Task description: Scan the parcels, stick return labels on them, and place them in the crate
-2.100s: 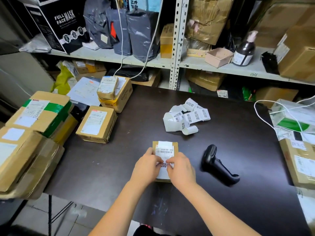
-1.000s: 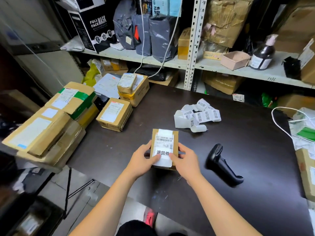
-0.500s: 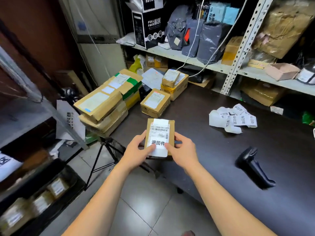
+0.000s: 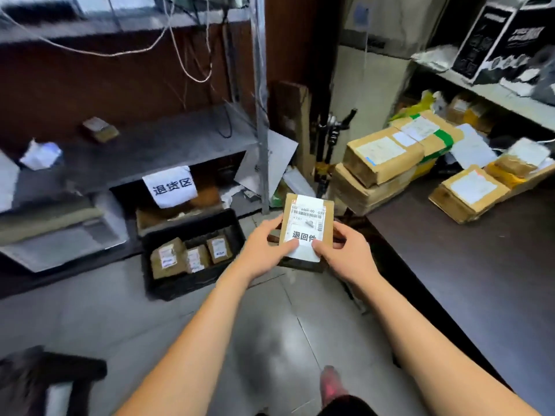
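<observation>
A small brown cardboard parcel (image 4: 309,217) with a white shipping label and a white return label is held up in the air over the floor, left of the table. My left hand (image 4: 267,243) grips its left edge, thumb on the return label. My right hand (image 4: 342,250) grips its right edge, thumb on the label's lower part. A black crate (image 4: 168,288) stands on the floor to the lower left of the parcel, under a paper sign. Three labelled brown parcels lie inside it.
The dark table (image 4: 468,280) runs along the right, with stacked cardboard parcels (image 4: 387,163) at its far left corner. A grey metal shelf unit (image 4: 129,151) stands behind the crate. A black tripod (image 4: 327,151) stands between shelf and table. Grey floor tiles lie below.
The view has swung left from the table to the floor and crate. Both hands have carried the labelled parcel off the table edge and now hold it near the crate.
</observation>
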`<move>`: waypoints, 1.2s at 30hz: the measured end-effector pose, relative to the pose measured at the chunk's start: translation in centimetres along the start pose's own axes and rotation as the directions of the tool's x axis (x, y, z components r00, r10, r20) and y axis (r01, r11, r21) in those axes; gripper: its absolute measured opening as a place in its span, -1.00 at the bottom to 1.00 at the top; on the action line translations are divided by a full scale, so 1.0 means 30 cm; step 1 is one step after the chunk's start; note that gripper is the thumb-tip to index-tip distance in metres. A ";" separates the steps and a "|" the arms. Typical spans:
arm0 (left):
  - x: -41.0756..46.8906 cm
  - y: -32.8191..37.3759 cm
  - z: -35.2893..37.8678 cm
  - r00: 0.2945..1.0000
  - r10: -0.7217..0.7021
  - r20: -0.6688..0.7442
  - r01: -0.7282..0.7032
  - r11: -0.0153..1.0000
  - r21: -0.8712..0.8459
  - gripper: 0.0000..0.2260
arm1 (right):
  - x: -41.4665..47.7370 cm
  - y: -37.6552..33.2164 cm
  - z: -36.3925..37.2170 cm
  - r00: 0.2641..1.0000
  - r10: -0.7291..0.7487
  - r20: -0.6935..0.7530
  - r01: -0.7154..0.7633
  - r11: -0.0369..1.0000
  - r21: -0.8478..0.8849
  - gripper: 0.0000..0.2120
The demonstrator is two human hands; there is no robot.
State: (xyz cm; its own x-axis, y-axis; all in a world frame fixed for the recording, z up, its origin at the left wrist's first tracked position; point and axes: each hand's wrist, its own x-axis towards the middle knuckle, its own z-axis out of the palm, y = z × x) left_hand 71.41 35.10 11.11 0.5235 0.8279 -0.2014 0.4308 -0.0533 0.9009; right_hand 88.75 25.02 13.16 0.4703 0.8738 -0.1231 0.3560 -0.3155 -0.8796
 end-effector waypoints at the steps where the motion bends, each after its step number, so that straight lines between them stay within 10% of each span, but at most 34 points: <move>1: -0.003 -0.036 -0.051 0.999 -0.022 -0.025 0.022 0.999 -0.028 -0.35 | 0.026 -0.023 0.055 1.000 -0.011 0.024 0.011 1.000 -0.016 -0.61; 20: 0.489 -0.845 -0.640 0.860 -0.432 -0.270 0.358 0.890 -0.283 -0.34 | 0.813 0.025 1.086 0.878 0.080 0.473 -0.033 0.994 -0.107 -0.58; 36: 1.028 -1.838 -0.777 0.769 -0.585 -0.258 0.506 0.803 -0.313 -0.54 | 1.366 0.566 2.025 0.832 0.270 0.486 -0.102 0.934 -0.343 -0.56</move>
State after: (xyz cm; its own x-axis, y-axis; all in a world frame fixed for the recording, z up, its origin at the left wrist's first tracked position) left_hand 46.66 76.57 -35.82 -0.0393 0.8118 -0.5826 0.3807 0.5512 0.7424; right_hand 65.00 77.93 -34.74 0.0949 0.8212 -0.5627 0.5612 -0.5110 -0.6511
